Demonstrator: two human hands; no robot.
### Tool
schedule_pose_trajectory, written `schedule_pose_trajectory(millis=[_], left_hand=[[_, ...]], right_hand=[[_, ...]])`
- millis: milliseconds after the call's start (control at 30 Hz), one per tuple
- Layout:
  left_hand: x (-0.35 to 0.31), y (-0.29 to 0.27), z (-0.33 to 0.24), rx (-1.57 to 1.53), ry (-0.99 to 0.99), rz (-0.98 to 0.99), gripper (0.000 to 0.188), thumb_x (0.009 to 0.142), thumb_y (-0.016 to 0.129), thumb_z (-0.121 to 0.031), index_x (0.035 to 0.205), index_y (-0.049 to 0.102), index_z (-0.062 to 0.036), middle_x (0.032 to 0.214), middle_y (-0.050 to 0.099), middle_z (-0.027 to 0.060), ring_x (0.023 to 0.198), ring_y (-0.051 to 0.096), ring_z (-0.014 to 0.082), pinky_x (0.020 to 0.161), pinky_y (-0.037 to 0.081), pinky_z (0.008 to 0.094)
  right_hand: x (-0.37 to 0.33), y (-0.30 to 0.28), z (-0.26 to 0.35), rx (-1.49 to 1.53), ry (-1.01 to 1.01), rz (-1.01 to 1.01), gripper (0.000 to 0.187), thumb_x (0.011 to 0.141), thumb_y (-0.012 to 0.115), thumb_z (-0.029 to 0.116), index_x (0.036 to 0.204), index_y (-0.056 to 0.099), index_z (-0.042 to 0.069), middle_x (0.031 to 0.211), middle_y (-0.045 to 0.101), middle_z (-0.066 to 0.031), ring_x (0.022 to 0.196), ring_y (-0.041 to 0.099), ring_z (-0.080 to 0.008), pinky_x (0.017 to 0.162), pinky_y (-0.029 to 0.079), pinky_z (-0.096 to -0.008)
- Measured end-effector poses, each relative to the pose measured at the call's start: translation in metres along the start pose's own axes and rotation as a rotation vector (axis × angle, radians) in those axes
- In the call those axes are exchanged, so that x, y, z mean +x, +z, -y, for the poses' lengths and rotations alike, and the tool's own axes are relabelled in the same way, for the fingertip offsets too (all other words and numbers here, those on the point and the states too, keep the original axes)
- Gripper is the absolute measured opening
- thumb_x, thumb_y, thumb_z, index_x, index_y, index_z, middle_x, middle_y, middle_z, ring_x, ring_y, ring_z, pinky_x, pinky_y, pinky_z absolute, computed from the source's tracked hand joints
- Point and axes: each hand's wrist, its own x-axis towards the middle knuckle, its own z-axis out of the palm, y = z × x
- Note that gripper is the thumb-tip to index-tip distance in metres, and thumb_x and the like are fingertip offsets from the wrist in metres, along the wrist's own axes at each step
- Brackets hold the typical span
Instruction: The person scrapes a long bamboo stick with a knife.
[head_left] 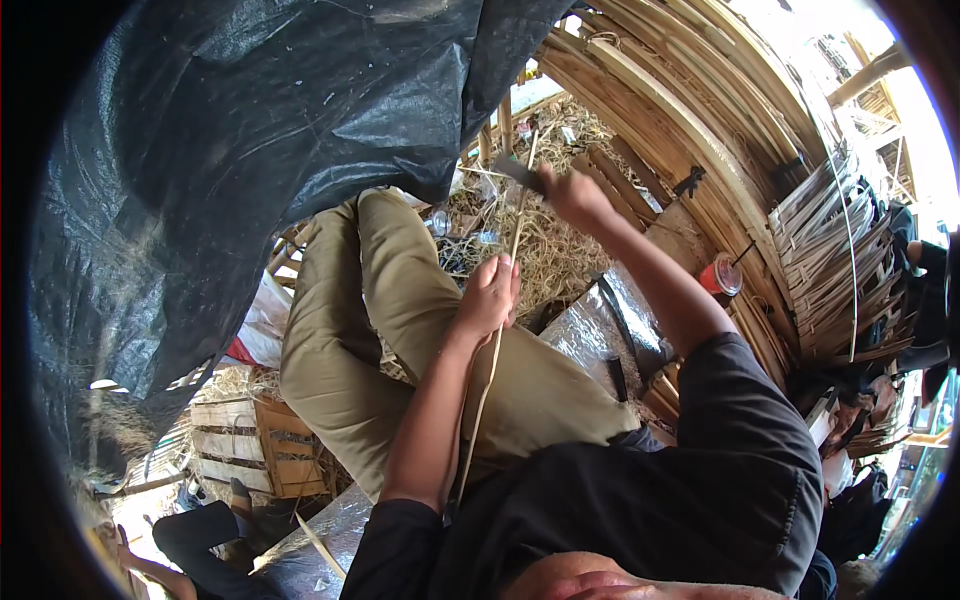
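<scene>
A long thin strip of bamboo or wood slants from my lap up and away from me, its far tip beyond my knees. My left hand is closed round it near the middle, above my thigh. In my right hand, farther out and to the right, is a knife gripped by its handle. The knife's dark, slightly blurred blade points left and crosses the strip near its far end. Whether the edge bites into the strip, I cannot tell.
Pale shavings litter the ground ahead. A black plastic sheet hangs at the left. Long planks curve along the right, near a bundle of split strips and a red container. A slatted wooden crate and another person's leg are lower left.
</scene>
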Motion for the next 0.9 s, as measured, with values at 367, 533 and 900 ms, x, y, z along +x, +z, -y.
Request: schedule_pose_trajectory(millis=[367, 533, 900], left_hand=[[-0.003, -0.003, 0.003, 0.046, 0.009, -0.017, 0.030, 0.106, 0.037, -0.036, 0.090, 0.045, -0.0118, 0.057, 0.035, -0.0058, 0.039, 0.029, 0.0045, 0.034, 0.025, 0.0217], [-0.009, -0.006, 0.004, -0.031, -0.012, -0.068, 0.032, 0.106, 0.036, -0.032, 0.085, 0.046, -0.0103, 0.053, 0.037, -0.0052, 0.037, 0.032, 0.0056, 0.031, 0.028, 0.0237], [-0.011, -0.003, 0.005, -0.008, 0.000, -0.057, 0.030, 0.106, 0.036, -0.036, 0.093, 0.045, -0.0108, 0.058, 0.035, -0.0048, 0.041, 0.029, 0.0043, 0.034, 0.024, 0.0219]], right_hand=[[-0.009, -0.020, 0.052, 0.173, 0.420, 0.064, 0.076, 0.101, 0.030, 0.057, 0.074, 0.067, -0.004, 0.077, 0.067, -0.0291, 0.081, 0.069, -0.0429, 0.075, 0.053, -0.0522], [-0.021, -0.038, 0.084, 0.116, 0.197, 0.205, 0.065, 0.104, 0.032, 0.044, 0.075, 0.066, -0.004, 0.071, 0.063, -0.0300, 0.078, 0.068, -0.0445, 0.069, 0.052, -0.0534], [-0.007, -0.020, 0.043, 0.068, 0.331, 0.028, 0.065, 0.103, 0.030, 0.050, 0.077, 0.067, 0.003, 0.058, 0.063, -0.0179, 0.055, 0.067, -0.0315, 0.054, 0.052, -0.0478]])
